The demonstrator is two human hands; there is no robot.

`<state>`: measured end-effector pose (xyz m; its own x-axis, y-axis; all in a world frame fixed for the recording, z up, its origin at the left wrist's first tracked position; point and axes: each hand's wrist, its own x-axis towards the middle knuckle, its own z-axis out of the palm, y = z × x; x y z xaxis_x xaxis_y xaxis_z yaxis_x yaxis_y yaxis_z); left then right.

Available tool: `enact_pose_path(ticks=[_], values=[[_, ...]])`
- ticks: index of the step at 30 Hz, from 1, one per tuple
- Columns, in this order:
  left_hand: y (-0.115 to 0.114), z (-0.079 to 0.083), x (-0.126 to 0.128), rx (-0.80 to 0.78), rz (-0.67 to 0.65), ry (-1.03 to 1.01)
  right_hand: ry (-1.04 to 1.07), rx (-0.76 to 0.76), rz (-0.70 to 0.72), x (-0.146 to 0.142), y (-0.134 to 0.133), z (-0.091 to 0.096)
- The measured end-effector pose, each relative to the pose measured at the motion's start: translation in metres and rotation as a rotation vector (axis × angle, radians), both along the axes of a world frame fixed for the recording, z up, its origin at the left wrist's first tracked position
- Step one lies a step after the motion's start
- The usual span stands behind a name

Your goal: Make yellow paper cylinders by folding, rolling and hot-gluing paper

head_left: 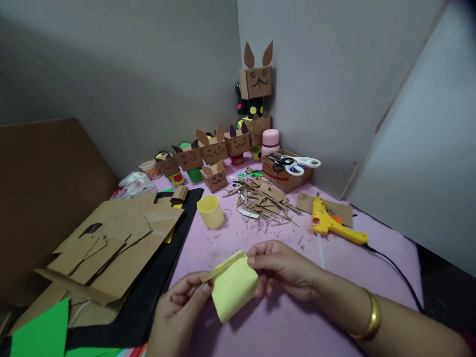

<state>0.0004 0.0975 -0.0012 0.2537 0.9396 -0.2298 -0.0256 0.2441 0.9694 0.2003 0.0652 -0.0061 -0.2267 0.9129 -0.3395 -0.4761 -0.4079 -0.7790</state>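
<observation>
A piece of yellow paper (pixel 235 290), bent over with a narrow fold along its upper edge, is held between my two hands above the pink tabletop. My left hand (pixel 184 305) pinches its left corner between thumb and fingers. At the upper right corner, the fingers of my right hand (pixel 277 267) close on the paper, with a gold bangle on that wrist. Just beyond them a short yellow paper cylinder (pixel 210 212) stands upright on the table (pixel 297 317).
Cardboard scraps (pixel 264 198) lie behind the cylinder. A yellow glue gun (pixel 332 223) with a cord rests at right. Scissors (pixel 297 164) sit on a small box (pixel 284 173). Cardboard animal heads (pixel 213 150) stand at the back. Cardboard sheets (pixel 122 238) and black sheets (pixel 126 322) cover the left.
</observation>
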Motion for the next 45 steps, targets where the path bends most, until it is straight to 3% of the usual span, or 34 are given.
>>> enact_pose_path(ticks=[9,31,36,45], values=[[0.0022,-0.0041,-0.0042,0.053,-0.067,0.052,-0.044,0.013,-0.020,0.0003,-0.0003,0.0020],[0.0023,-0.0057,-0.0070,0.100,-0.057,0.113,0.045,-0.005,0.006,0.0023,0.0017,-0.0003],[0.0023,-0.0059,-0.0065,0.081,-0.030,0.077,0.081,0.050,0.006,0.0038,0.0014,-0.0009],[0.0006,0.0003,-0.0005,0.041,-0.016,0.025,-0.053,0.038,0.005,-0.0006,0.0019,-0.0055]])
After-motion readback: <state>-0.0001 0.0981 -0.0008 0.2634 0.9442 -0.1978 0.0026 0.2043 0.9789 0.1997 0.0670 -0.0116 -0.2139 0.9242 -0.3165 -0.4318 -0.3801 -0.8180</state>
